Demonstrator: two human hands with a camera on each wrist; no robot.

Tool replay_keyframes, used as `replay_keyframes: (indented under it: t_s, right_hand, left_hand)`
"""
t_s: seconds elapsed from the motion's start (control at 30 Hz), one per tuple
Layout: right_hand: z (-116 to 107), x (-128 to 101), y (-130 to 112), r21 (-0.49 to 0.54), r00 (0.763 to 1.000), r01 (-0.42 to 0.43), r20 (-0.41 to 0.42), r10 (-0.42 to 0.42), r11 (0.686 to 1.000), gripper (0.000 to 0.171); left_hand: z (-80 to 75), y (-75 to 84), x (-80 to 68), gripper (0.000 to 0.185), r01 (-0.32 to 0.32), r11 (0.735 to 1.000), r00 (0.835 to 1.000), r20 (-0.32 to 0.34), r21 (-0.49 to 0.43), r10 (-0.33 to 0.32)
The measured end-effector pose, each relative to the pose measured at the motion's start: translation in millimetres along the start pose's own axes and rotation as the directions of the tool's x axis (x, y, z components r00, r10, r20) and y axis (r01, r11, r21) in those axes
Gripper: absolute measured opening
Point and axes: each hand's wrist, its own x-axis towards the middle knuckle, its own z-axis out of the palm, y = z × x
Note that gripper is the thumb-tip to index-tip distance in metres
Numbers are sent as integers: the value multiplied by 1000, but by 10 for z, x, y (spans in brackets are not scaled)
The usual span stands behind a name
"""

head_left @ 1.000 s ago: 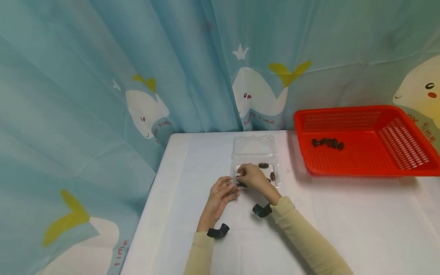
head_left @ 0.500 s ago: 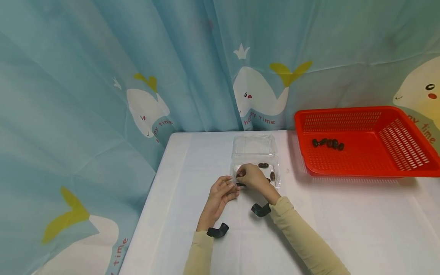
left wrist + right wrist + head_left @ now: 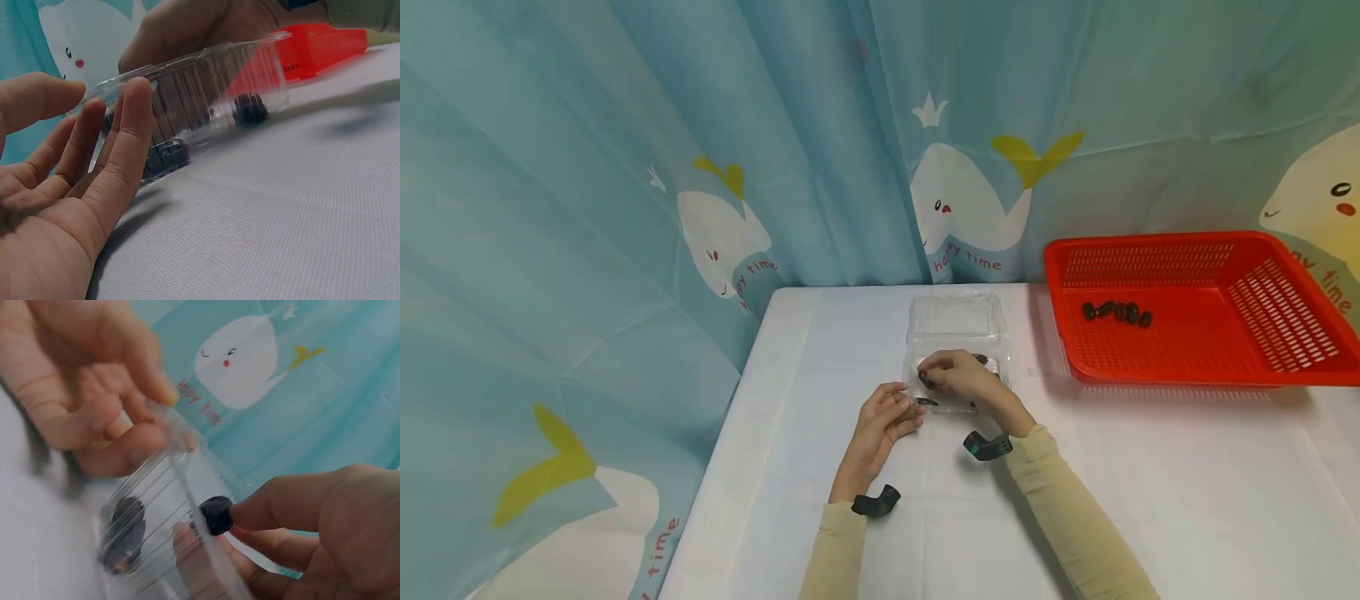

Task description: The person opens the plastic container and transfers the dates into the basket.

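Note:
A small clear plastic clamshell box (image 3: 958, 342) lies on the table, its lid folded back toward the curtain. My right hand (image 3: 958, 375) is over its base. Thumb and fingers of that hand pinch a dark, oblong date (image 3: 215, 514), seen inside the box's near wall in the right wrist view. Another date (image 3: 927, 402) lies in the near left corner, and others are partly hidden behind the hand. My left hand (image 3: 883, 421) stands at the box's left front corner. Its mostly straight fingers (image 3: 125, 144) rest against the outer wall, with the thumb by the rim.
A red plastic basket (image 3: 1195, 375) stands at the right rear of the table, with several dark dates (image 3: 1120, 312) in a row on its floor. A blue curtain (image 3: 820, 142) hangs along the back and left edges of the white-covered table (image 3: 820, 358).
My right hand has shifted slightly right and up, with the date now visible at its fingertips. It covers more of the box's right side. The left hand has stayed in place.

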Motion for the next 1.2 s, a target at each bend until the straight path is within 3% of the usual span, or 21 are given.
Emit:
replay_keyframes:
  t_s: [0.13, 0.27, 0.37, 0.8, 1.0, 1.2]
  right_hand:
    - [-53, -29, 12, 139, 997, 52, 50, -59, 989, 35]
    - [-99, -57, 30, 312, 994, 45, 84, -75, 949, 35]
    - [-126, -86, 32, 388, 991, 43, 103, -90, 921, 36]
    - [-245, -328, -88, 444, 986, 104, 72, -151, 890, 45]
    - [-369, -465, -178, 517, 969, 173, 64, -240, 838, 33]
    - [-553, -627, -264, 558, 953, 255, -7, -303, 790, 26]
  left_hand:
    - [11, -8, 4, 38, 0, 1000, 1000, -4, 3, 0]
    - [15, -14, 2, 36, -7, 1000, 1000, 1, 14, 7]
    - [15, -15, 1, 35, -13, 1000, 1000, 5, 21, 13]
    - [16, 8, -4, 40, -12, 1000, 1000, -2, -1, 12]
    - [9, 0, 2, 36, 0, 1000, 1000, -16, -26, -1]
    - [13, 0, 4, 39, 2, 999, 1000, -18, -34, -3]
